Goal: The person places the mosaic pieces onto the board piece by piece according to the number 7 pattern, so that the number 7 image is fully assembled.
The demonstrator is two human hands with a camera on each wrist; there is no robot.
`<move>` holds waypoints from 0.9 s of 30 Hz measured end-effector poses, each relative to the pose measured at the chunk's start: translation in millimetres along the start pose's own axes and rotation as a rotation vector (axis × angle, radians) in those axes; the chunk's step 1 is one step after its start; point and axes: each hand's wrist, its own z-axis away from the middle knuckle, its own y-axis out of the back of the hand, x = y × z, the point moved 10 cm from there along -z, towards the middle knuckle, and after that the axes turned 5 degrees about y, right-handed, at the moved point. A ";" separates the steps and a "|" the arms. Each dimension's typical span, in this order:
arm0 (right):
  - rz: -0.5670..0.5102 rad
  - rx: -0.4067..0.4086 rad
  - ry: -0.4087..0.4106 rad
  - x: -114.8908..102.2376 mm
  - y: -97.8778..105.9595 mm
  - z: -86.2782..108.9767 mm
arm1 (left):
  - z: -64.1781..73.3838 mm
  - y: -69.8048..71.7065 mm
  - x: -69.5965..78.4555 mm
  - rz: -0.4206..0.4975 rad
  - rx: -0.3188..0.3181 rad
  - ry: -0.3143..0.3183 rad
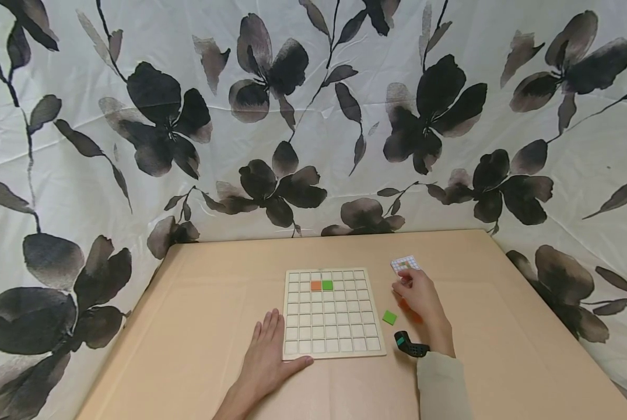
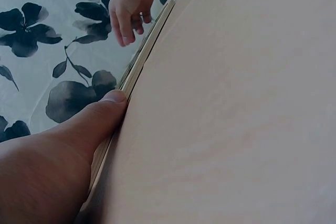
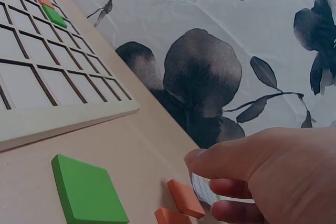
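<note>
A square wooden grid board (image 1: pixel 287 332) lies on the table. An orange tile (image 1: pixel 315 286) and a green tile (image 1: pixel 327 285) sit side by side in its second row from the back. My left hand (image 1: pixel 263 359) rests with straight fingers along the board's left side, its thumb (image 2: pixel 107 109) at the near edge. To the right of the board, my right hand (image 1: pixel 418 294) has loosely bent fingers right at a small patterned card (image 1: pixel 403 262), overlapping its near edge. The card (image 3: pixel 202 190) shows white between thumb and fingers, partly hidden.
A loose green tile (image 1: pixel 389 317) lies right of the board. Orange tiles (image 3: pixel 185 198) lie beside it, partly under my right hand in the head view. The table (image 1: pixel 229 262) ends at a floral cloth (image 1: pixel 344 134) behind. A dark band (image 1: pixel 410 345) circles my right wrist.
</note>
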 end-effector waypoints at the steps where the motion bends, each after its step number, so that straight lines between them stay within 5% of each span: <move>1: 0.007 -0.004 -0.007 1.1 -0.3 0.3 | 0.1 -0.1 0.1 -0.002 -0.001 0.000; 27: 0.055 -0.060 -0.050 14.6 -8.9 1.4 | -0.6 1.1 1.0 -0.001 0.004 -0.005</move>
